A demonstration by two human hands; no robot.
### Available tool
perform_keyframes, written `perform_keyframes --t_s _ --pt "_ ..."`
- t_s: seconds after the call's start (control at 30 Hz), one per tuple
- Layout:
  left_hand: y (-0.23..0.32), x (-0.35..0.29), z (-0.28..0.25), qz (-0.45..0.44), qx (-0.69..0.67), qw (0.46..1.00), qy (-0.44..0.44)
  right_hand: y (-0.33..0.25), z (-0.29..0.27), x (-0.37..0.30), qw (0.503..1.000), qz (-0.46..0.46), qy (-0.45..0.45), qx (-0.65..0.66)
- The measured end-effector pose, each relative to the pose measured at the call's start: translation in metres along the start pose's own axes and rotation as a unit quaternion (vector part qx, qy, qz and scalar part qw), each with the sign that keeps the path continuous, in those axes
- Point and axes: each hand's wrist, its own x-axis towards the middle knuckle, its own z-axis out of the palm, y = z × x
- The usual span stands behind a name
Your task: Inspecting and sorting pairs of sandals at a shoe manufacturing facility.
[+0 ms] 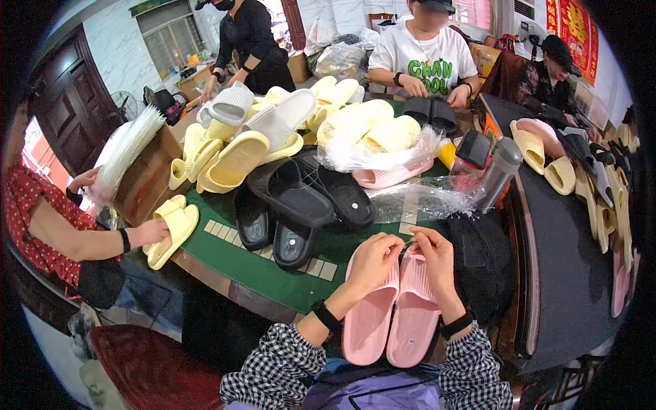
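Green-topped table, crowded. At the table's near edge, pink slippers lie side by side; over their far ends, left hand and right hand, fingertips nearly meeting, pinch a small thin item, kind indistinct. Black slippers lie mid-table; yellow slippers heap behind; grey bottle, table's right.

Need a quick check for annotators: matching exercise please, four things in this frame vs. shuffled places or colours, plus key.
Things
1. Pink slipper pair nearest the wearer
2. Grey bottle
3. Yellow slipper at far left
4. Tabletop

Places or colours
A. Has a co-worker's hand on it
B. Green
C. By the wearer's left hand and right hand
D. Beside crumpled clear plastic

Pairs: 1-C, 2-D, 3-A, 4-B
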Motion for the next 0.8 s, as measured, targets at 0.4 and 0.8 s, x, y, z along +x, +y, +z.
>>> perform_keyframes --t_s 0.4,0.8 --pt "-0.003 -0.002 -0.001 0.005 0.028 0.999 0.033 -0.008 0.002 -0.002 0.998 -0.004 -0.068 0.011" --pt "-0.005 -0.001 0.0 0.034 0.048 0.998 0.031 -0.004 -0.002 0.001 0.996 0.023 -0.09 0.015"
